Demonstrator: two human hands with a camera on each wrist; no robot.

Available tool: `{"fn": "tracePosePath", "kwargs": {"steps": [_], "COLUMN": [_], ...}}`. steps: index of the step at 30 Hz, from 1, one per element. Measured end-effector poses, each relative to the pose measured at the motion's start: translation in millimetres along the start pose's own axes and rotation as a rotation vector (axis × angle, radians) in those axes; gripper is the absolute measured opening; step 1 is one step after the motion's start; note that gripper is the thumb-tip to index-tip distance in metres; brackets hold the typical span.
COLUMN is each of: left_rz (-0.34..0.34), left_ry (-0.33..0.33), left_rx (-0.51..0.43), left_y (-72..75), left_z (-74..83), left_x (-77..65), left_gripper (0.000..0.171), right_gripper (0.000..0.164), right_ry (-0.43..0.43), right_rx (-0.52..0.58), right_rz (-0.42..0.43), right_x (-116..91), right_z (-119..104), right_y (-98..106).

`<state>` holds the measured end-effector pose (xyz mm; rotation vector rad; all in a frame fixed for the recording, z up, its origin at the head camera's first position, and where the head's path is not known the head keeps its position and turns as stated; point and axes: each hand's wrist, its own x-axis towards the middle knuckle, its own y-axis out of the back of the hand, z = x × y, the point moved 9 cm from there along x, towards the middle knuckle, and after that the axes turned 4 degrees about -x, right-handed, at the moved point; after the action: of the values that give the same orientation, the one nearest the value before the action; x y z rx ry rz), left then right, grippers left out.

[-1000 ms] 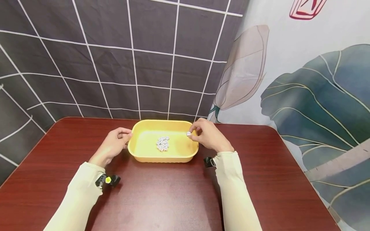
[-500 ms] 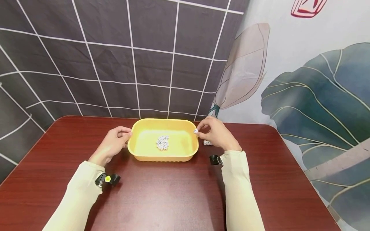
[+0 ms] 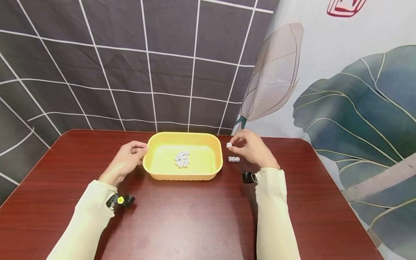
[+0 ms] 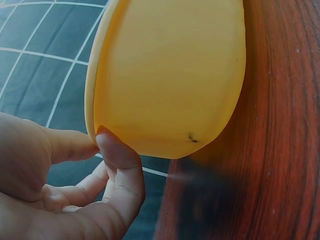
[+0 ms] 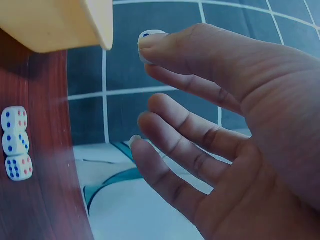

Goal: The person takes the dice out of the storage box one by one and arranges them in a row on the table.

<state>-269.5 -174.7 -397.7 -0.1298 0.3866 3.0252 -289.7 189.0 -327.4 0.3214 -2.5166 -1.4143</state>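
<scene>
Head view: left hand [image 3: 126, 158] grips the tray [image 3: 182, 177] while right hand [image 3: 251, 148] pinches a die [image 3: 229, 145] that, slipping, could scatter the dice row [image 3: 234, 159] near its grip.

- The head view is bright; the left sleeve [image 3: 81, 220] and right sleeve [image 3: 276, 213] wash out toward white.
- Pale glare spreads over the near middle of the red-brown tabletop [image 3: 175, 224], and a lighter patch shines inside the yellow plastic tray [image 3: 204, 159].
- Soft shadows darken the wood along the inner side of each sleeve.
- Wide-angle distortion bows the white lines of the dark grid cloth [image 3: 126, 70], most at the left edge.
- The heaped dice [image 3: 182, 159] are too small there for reading pips clearly.
- Both wrist views are dimmer, the cloth tinted blue-green.
- In the left wrist view, a blurry dark patch smudges the tabletop.
- In the right wrist view, pips on the row of three dice [image 5: 17, 143] read clearly.
</scene>
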Motion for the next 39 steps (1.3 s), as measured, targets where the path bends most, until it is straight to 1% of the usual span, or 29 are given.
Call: {"fn": "tracePosePath", "kwargs": {"steps": [6,12,18,24,33,39], "left_rz": [-0.003,-0.005,-0.008,-0.007,-0.007,-0.006], "left_ry": [-0.002,0.001,0.005,0.008,0.009,0.011], "left_rx": [-0.001,-0.01,-0.012,-0.003,-0.007,-0.009], "left_y": [0.1,0.6,0.3,0.0,-0.2,-0.3], "left_z": [1.2,1.1,1.0,0.4,0.5,0.0], "left_x": [-0.3,0.9,0.9,0.2,-0.6,-0.5], "left_gripper": [0.04,0.04,0.04,0.04,0.04,0.04], "right_gripper": [0.013,0.011,0.012,0.013,0.009,0.006], "right_ry": [-0.015,-0.034,-0.055,-0.088,-0.128,-0.119], "right_rx": [-0.018,-0.015,-0.032,-0.052,-0.06,-0.054], "right_rz": [0.022,0.039,0.039,0.032,-0.001,-0.034], "right_x": [-1,-3,-6,-9,-9,-8], "right_z": [11,21,33,47,61,69], "right_y": [5,10,11,8,-1,-9]}}
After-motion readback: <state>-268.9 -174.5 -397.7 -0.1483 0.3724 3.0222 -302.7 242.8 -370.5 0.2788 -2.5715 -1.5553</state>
